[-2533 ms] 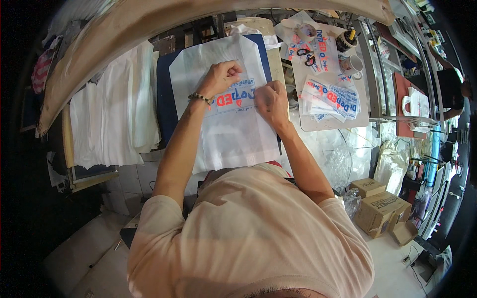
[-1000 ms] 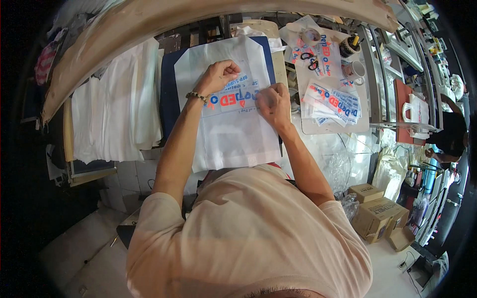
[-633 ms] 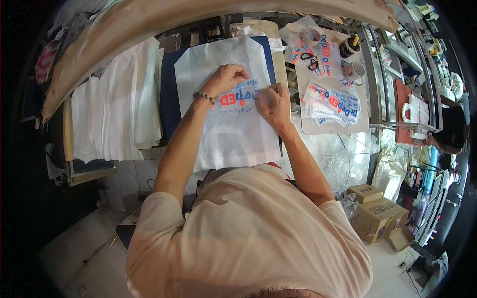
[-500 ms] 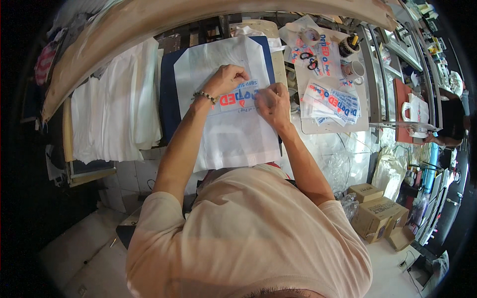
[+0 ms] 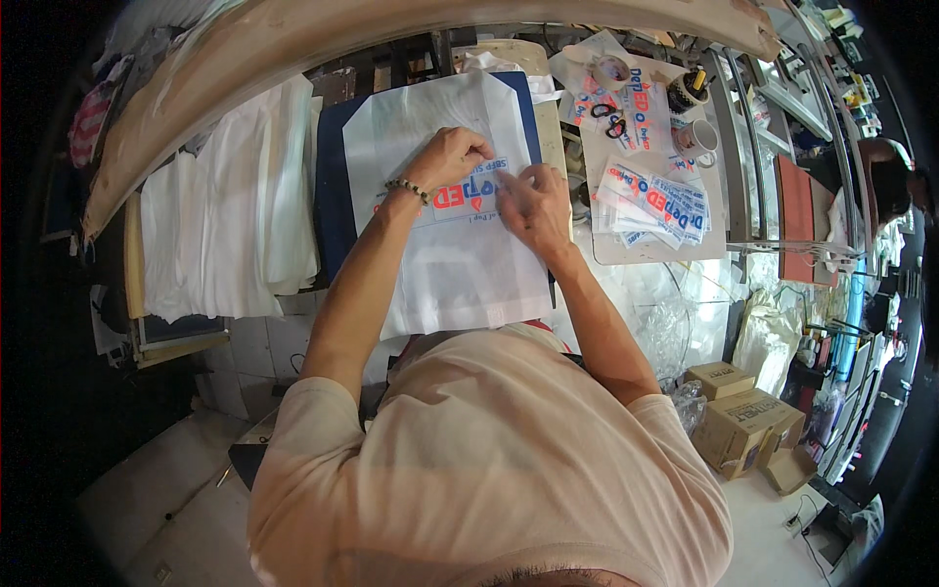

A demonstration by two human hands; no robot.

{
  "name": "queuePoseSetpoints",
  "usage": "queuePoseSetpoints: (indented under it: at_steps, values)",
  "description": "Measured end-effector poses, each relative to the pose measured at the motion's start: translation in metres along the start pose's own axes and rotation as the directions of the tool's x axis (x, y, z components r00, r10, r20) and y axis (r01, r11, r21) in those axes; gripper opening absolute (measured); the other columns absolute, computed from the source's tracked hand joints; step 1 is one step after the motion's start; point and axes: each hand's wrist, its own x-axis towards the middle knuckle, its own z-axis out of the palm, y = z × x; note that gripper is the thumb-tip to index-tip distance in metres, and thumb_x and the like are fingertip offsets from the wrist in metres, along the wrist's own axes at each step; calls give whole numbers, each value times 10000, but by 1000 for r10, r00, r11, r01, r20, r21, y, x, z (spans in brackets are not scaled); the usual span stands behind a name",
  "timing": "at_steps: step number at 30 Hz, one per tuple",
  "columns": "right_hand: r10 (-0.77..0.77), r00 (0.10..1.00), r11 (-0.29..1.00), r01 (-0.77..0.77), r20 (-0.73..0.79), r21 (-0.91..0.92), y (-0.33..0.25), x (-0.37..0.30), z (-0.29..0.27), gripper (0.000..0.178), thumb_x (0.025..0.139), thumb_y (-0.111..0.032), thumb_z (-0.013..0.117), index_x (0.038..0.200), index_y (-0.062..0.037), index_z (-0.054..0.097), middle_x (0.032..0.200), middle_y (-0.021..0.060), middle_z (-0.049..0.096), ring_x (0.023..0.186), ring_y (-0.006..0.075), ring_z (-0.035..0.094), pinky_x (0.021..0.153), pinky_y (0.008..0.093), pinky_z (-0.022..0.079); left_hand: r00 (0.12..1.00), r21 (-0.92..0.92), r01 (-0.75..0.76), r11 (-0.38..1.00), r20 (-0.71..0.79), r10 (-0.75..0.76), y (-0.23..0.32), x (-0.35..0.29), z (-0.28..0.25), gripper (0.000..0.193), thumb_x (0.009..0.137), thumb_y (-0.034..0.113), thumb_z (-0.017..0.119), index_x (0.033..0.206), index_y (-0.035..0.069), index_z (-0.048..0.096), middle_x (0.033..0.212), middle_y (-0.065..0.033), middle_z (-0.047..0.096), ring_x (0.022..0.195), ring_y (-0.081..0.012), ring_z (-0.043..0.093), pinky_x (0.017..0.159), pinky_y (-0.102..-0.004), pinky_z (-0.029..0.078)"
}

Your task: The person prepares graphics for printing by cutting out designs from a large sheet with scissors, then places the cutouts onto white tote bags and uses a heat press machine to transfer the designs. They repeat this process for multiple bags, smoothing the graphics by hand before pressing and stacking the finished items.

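A white flat sheet, perhaps a fabric bag [image 5: 430,279], lies over a dark blue board [image 5: 333,196] before me. A small clear film with red and blue print [image 5: 452,199] rests on its middle. My left hand [image 5: 450,159], with a beaded bracelet at the wrist, is bent over the print's upper edge; its fingers are curled together, and what they pinch, if anything, is hidden. My right hand [image 5: 538,207] touches the print's right side with its fingers apart, covering part of the lettering.
White sheets [image 5: 225,205] hang in a stack at the left. On the right-hand table [image 5: 665,252] are printed films [image 5: 653,203], scissors [image 5: 608,119], a tape roll [image 5: 611,70] and a mug [image 5: 694,139]. Cardboard boxes [image 5: 748,426] sit on the floor; another person [image 5: 885,186] is at far right.
My right hand has shifted slightly left and its fingers have spread over the print. The left hand has barely moved. The person at far right has shifted back along the rack.
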Motion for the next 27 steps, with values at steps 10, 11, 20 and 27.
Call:
queuePoseSetpoints:
  at_steps: [10, 11, 20, 27]
  values:
    - [14, 996, 990, -1, 91, -138, -10, 4, -4, 363, 846, -243, 692, 1195, -167, 755, 993, 98, 558, 909, 287, 527, 788, 419, 395, 999, 61, -30, 998, 14, 29, 1, 2, -1, 160, 862, 24, 692, 998, -10, 768, 958, -186, 761, 916, -270, 750, 827, -357, 574]
    - [19, 994, 989, -3, 106, -149, -12, 5, -4, 366, 854, -239, 683, 1206, -157, 743, 992, 109, 561, 900, 303, 531, 807, 421, 411, 999, 74, -39, 996, -3, 39, 0, 1, 0, 160, 861, 31, 697, 1001, -11, 763, 956, -180, 757, 910, -268, 747, 823, -355, 574]
    - [27, 995, 988, -12, 97, -155, -8, 4, 0, 372, 829, -242, 679, 1188, -178, 752, 997, 107, 554, 912, 303, 525, 778, 441, 391, 982, 77, 1, 997, -189, 13, -10, -33, -10, 194, 823, 95, 776, 998, 25, 732, 970, -109, 672, 863, -246, 703, 794, -356, 567]
    - [12, 995, 992, 1, 101, -127, -7, 4, 0, 381, 827, -244, 686, 1195, -167, 746, 968, 112, 548, 904, 305, 530, 774, 440, 394, 979, 40, -5, 999, -201, 13, -30, -42, -17, 172, 813, 114, 801, 951, 34, 736, 949, -99, 654, 871, -232, 700, 789, -355, 564]
